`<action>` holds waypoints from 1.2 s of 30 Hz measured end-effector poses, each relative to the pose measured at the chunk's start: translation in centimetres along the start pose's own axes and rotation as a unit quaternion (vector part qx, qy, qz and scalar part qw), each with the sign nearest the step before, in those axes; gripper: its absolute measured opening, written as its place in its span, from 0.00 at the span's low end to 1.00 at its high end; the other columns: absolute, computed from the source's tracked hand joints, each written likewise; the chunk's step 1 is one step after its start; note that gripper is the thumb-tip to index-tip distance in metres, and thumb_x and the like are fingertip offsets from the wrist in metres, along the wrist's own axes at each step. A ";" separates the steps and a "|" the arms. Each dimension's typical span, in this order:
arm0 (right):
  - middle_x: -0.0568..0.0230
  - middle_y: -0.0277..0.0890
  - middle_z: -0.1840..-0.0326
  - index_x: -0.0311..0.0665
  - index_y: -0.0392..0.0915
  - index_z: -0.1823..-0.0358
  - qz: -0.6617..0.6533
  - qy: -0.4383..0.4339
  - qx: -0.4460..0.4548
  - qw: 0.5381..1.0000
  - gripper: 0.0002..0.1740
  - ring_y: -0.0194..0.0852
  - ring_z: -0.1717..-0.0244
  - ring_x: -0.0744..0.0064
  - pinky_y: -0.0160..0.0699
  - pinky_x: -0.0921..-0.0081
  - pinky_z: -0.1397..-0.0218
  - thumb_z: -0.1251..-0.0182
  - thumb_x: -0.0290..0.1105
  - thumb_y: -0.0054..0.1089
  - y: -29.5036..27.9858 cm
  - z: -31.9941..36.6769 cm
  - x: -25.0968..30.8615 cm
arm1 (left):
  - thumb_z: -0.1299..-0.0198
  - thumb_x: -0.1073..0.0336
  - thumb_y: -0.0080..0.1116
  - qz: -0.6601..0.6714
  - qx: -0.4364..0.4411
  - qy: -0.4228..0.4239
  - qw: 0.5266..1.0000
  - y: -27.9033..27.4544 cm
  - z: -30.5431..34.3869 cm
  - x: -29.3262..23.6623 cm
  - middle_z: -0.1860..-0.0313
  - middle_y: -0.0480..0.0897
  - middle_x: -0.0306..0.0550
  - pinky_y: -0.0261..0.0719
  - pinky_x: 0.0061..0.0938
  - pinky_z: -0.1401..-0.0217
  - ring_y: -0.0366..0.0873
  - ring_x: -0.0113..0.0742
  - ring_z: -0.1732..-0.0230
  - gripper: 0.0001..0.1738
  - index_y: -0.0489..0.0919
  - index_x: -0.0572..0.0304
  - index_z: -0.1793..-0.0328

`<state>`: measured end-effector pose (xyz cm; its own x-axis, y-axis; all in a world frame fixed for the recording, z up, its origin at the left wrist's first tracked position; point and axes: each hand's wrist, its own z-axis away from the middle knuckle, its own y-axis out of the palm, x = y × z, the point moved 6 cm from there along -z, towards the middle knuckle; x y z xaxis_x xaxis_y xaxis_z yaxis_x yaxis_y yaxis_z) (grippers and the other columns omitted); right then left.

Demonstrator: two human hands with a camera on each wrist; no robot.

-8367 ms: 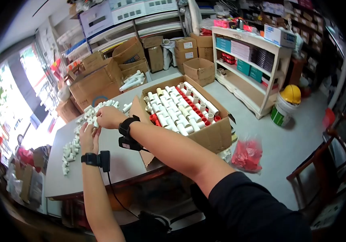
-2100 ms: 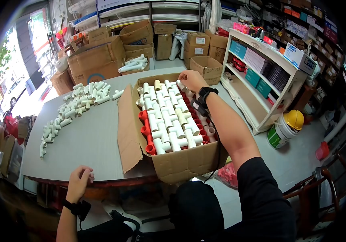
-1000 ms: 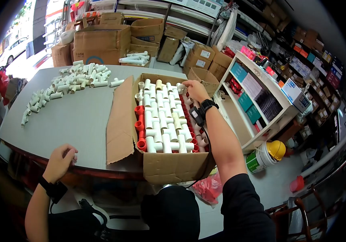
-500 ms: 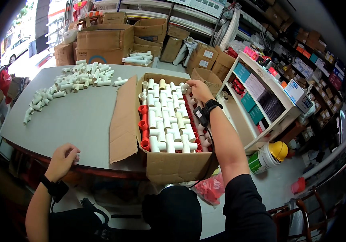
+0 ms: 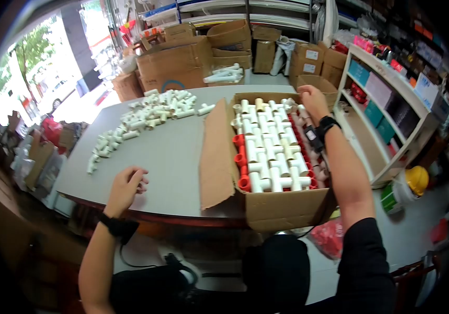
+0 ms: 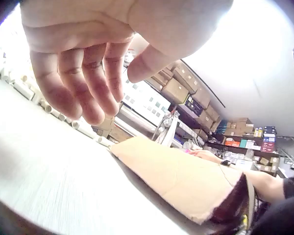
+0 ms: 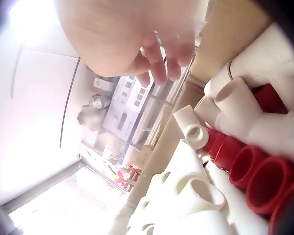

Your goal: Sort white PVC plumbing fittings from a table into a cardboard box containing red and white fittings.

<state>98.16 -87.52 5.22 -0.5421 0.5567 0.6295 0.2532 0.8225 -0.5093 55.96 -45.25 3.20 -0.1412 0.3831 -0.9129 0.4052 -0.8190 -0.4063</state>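
My right hand (image 5: 314,102) is over the far right corner of a cardboard box (image 5: 287,209), fingers loosely bent with nothing between them in the right wrist view. Just below those fingers, a small white tee fitting (image 7: 187,120) sits at the end of a red row. Interlocked rows of white pipe tees (image 5: 269,141) fill the box, with red fittings (image 5: 242,162) along the left side and more red ones (image 7: 246,165) toward the right. Above the table's near edge, my left hand (image 5: 126,189) hangs relaxed and holds nothing.
Loose white fittings (image 5: 156,112) lie spread over the far left of the grey table (image 5: 167,162). The box's left flap (image 5: 216,157) leans out over the tabletop. A white shelf unit (image 5: 368,141) stands on the right, and cardboard cartons (image 5: 174,65) are behind the table.
Both hands were at the loose fittings; then the right hand came to the box's far right corner with a white tee fitting. It has now let go and shifted slightly away.
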 end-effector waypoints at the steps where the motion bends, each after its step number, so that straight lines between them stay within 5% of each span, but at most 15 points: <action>1: 0.52 0.81 0.61 0.37 0.80 0.57 -0.027 0.019 -0.004 0.999 0.16 0.79 0.57 0.58 0.74 0.68 0.50 0.39 0.32 0.45 0.3 -0.3 -0.8 | 0.33 0.61 0.46 -0.011 -0.011 0.004 1.000 -0.5 -0.9 -0.5 0.71 0.78 0.39 0.73 0.18 0.72 0.74 0.23 0.74 0.13 0.77 0.63 0.57; 9: 0.63 0.79 0.70 0.31 0.78 0.55 -0.209 0.110 0.037 0.971 0.15 0.75 0.70 0.78 0.72 0.81 0.65 0.37 0.29 0.45 0.8 -0.2 -2.5 | 0.36 0.58 0.48 -0.050 -0.052 -0.002 0.997 -1.0 -10.6 -1.4 0.69 0.79 0.40 0.73 0.19 0.72 0.75 0.25 0.75 0.14 0.77 0.61 0.57; 12: 0.63 0.79 0.69 0.31 0.78 0.55 -0.205 0.111 0.047 0.971 0.15 0.75 0.69 0.78 0.73 0.80 0.65 0.37 0.30 0.46 1.0 -0.2 -2.7 | 0.37 0.58 0.48 -0.068 -0.086 -0.011 0.994 -1.5 -14.6 0.1 0.69 0.79 0.39 0.73 0.19 0.72 0.76 0.25 0.75 0.14 0.78 0.59 0.57; 18: 0.62 0.77 0.69 0.28 0.77 0.55 -0.225 0.087 0.039 0.970 0.15 0.72 0.69 0.79 0.72 0.82 0.66 0.36 0.27 0.44 0.8 0.1 -2.5 | 0.43 0.48 0.51 -0.128 -0.084 -0.114 0.982 -2.9 -23.6 7.3 0.55 0.77 0.40 0.79 0.38 0.66 0.76 0.38 0.59 0.22 0.78 0.52 0.48; 20: 0.63 0.77 0.70 0.27 0.76 0.55 -0.225 0.099 0.030 0.969 0.14 0.72 0.70 0.79 0.72 0.83 0.65 0.36 0.26 0.44 0.9 0.0 -2.8 | 0.43 0.48 0.52 -0.151 -0.069 -0.112 0.980 -3.0 -26.1 9.1 0.56 0.74 0.42 0.76 0.41 0.58 0.72 0.39 0.64 0.24 0.74 0.50 0.44; 24: 0.58 0.81 0.68 0.31 0.79 0.56 -0.261 0.122 0.027 0.957 0.15 0.77 0.66 0.74 0.76 0.78 0.59 0.38 0.29 0.46 0.7 0.2 -2.5 | 0.44 0.50 0.50 -0.243 -0.043 -0.155 0.957 -2.6 -27.3 10.1 0.56 0.78 0.41 0.81 0.40 0.70 0.77 0.41 0.62 0.23 0.76 0.41 0.43; 26: 0.59 0.80 0.69 0.30 0.79 0.56 -0.260 0.136 0.033 0.955 0.15 0.76 0.67 0.75 0.75 0.79 0.60 0.37 0.29 0.45 0.6 0.2 -2.4 | 0.44 0.51 0.50 -0.301 -0.002 -0.095 0.949 -2.1 -28.1 10.0 0.59 0.79 0.41 0.81 0.39 0.71 0.78 0.40 0.61 0.21 0.77 0.42 0.44; 27: 0.59 0.80 0.69 0.30 0.79 0.56 -0.258 0.137 0.037 0.956 0.15 0.76 0.67 0.75 0.76 0.79 0.60 0.37 0.29 0.45 0.4 0.3 -2.1 | 0.44 0.54 0.51 -0.271 -0.037 -0.114 0.955 -1.9 -27.2 9.8 0.59 0.81 0.44 0.81 0.38 0.63 0.79 0.40 0.59 0.19 0.79 0.49 0.49; 30: 0.59 0.80 0.69 0.31 0.79 0.57 -0.242 0.135 0.044 0.960 0.15 0.76 0.67 0.75 0.76 0.79 0.60 0.37 0.29 0.44 0.3 0.5 -1.6 | 0.45 0.57 0.52 -0.354 -0.014 0.094 0.930 -4.0 -32.8 14.8 0.58 0.83 0.47 0.78 0.34 0.55 0.80 0.41 0.58 0.18 0.80 0.57 0.52; 36: 0.59 0.81 0.70 0.32 0.80 0.57 -0.232 0.130 0.033 0.963 0.15 0.78 0.67 0.74 0.76 0.78 0.60 0.39 0.29 0.45 0.2 0.5 -1.4 | 0.49 0.58 0.57 -0.341 -0.114 0.078 0.930 -2.6 -29.3 10.7 0.70 0.82 0.54 0.76 0.32 0.57 0.81 0.45 0.64 0.15 0.81 0.64 0.66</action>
<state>98.55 -88.26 3.92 -0.3634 0.1488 0.9197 -0.0239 0.9853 -0.1689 79.84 -26.51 -4.31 -0.3107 0.8519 -0.4216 0.4524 -0.2576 -0.8538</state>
